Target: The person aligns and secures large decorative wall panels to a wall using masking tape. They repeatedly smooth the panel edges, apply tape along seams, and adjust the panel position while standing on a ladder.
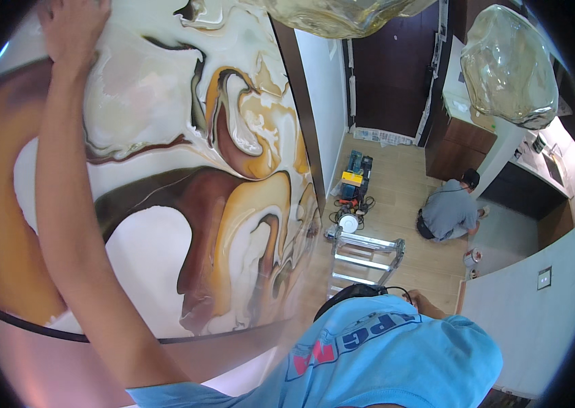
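A large glossy panel with a swirled white, amber and brown pattern stands along my left side. My left arm reaches up across it, and my left hand lies against its upper part with the fingers spread. The fingertips run out of the picture at the top edge. Beyond my blue shirt, my right hand is low beside my body, close to a thin black cord. Its fingers are mostly hidden, so I cannot make out what it holds, if anything. A metal ladder stands just below me.
Two clear amber glass shapes hang close overhead. On the floor lie power tools and cords. A co-worker in grey crouches near a counter, with a paint can nearby. A dark door is at the far end; a white wall rises at right.
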The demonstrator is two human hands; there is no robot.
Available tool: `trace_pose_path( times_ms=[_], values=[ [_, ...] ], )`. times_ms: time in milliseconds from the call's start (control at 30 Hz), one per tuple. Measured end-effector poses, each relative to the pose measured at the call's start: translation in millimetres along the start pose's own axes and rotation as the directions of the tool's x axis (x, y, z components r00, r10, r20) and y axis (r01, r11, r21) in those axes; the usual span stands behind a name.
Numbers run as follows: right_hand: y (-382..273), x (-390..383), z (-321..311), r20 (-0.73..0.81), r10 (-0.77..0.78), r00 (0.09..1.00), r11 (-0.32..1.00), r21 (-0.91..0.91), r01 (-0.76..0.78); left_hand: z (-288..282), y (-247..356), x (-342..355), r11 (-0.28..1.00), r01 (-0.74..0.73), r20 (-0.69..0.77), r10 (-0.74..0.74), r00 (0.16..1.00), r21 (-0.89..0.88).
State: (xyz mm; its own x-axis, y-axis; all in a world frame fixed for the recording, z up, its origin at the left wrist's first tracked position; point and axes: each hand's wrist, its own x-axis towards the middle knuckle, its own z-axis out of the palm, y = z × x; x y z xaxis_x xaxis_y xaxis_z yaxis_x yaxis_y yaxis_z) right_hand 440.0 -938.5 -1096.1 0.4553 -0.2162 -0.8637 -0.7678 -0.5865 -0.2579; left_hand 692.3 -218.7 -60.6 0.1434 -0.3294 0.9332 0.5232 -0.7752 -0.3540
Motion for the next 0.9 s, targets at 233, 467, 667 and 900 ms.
trace_pose_path(
  times_ms=[233, 467, 667, 900],
  values=[
    [-46.3, -5.9, -48.2, -0.086, 0.007, 0.996, 0.998, 0.055, -0.003, -34.8, 39.3, -97.0, 0.896, -0.167, 0.179, 0.100, 0.979, 0.412],
    [-120.6, -22.8, -73.6, -0.261, -0.239, 0.936, 0.971, -0.039, 0.237, -84.8, 102.0, -233.6, 0.991, -0.125, 0.416, 0.137, 0.899, -0.056],
    [-139.7, -9.3, -77.4, -0.549, -0.413, 0.727, 0.911, -0.236, 0.340, -121.7, 161.2, -417.7, 0.925, -0.136, 0.665, 0.351, 0.659, -0.354],
    [-99.4, -13.7, -89.5, -0.508, -0.317, 0.801, 0.947, -0.219, 0.236, -215.7, 230.9, -676.2, 0.841, 0.200, 0.864, 0.496, 0.085, -0.502]
  ],
)
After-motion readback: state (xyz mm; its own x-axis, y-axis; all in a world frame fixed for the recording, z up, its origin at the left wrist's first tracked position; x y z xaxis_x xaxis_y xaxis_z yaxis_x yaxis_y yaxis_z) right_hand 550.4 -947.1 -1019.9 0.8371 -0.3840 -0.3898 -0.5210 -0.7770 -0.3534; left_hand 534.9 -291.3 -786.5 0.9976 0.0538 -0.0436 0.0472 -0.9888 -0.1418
